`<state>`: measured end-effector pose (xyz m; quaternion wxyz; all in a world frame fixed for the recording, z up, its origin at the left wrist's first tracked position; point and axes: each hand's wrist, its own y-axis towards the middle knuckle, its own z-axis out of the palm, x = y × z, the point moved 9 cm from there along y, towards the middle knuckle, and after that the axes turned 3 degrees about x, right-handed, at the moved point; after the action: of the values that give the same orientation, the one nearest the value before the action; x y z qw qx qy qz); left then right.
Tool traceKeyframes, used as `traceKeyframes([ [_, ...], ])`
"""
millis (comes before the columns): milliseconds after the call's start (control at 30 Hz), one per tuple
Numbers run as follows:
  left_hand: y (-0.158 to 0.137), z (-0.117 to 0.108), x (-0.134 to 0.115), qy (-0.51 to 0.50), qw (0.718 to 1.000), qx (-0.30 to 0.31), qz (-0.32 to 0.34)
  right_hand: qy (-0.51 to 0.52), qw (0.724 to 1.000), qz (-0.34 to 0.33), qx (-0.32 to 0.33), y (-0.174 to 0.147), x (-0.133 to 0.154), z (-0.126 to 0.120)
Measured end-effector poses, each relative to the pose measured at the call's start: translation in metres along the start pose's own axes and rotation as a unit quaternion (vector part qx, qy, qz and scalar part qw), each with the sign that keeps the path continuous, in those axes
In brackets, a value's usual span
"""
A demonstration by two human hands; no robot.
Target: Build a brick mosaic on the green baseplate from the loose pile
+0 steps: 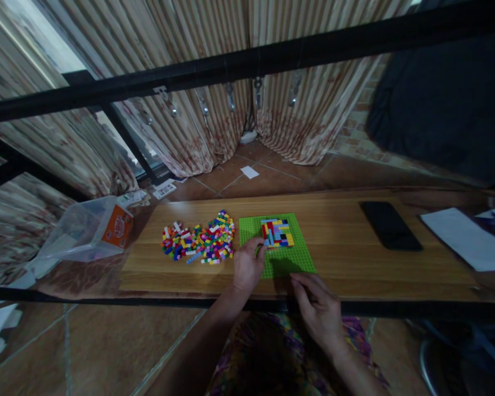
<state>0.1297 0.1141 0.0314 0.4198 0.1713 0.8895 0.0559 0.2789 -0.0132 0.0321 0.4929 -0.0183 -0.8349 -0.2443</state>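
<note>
A green studded baseplate (301, 252) lies on the wooden board. On its upper part sits a flat patch of multicoloured toy bricks (278, 233), built close together. My left hand (248, 265) reaches over the baseplate's left side. Its thumb and finger pinch at the lower left edge of the patch, where a small light blue brick (266, 242) shows at the fingertips. Just off the baseplate's near right corner, my right hand (320, 309) hovers with thumb and forefinger tips together. Whatever is between those tips, if anything, is too small to make out.
Loose toy bricks (210, 239) are heaped left of the baseplate. A clear plastic tub (82, 231) with an orange label stands beyond the board's left end. On the right lie a black phone (391, 225) and white paper (468, 236). A dark bar crosses above.
</note>
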Motion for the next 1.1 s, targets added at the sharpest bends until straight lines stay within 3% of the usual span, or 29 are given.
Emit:
traceKeyframes([
  [333, -0.006, 0.005, -0.011, 0.085, 0.989, -0.012, 0.123, -0.04, 0.999, -0.027, 0.005, 0.05, 0.003, -0.006],
  [567, -0.007, 0.013, -0.016, 0.186, 0.976, 0.022, 0.116, -0.131, 0.99, -0.058, 0.006, 0.093, -0.009, 0.0],
  [700, -0.004, 0.016, -0.024, 0.234, 0.964, 0.048, 0.115, -0.147, 0.986, -0.07, 0.043, 0.127, -0.023, 0.017],
  [867, 0.0, 0.019, -0.033, 0.284, 0.949, 0.067, 0.122, -0.144, 0.979, -0.056, 0.135, 0.168, -0.044, 0.057],
  [967, 0.0, 0.018, -0.035, 0.293, 0.946, 0.065, 0.123, -0.135, 0.969, -0.033, 0.206, 0.173, -0.051, 0.08],
  [1100, 0.002, 0.013, -0.035, 0.271, 0.953, 0.06, 0.124, -0.149, 0.968, -0.035, 0.2, 0.162, -0.052, 0.074],
])
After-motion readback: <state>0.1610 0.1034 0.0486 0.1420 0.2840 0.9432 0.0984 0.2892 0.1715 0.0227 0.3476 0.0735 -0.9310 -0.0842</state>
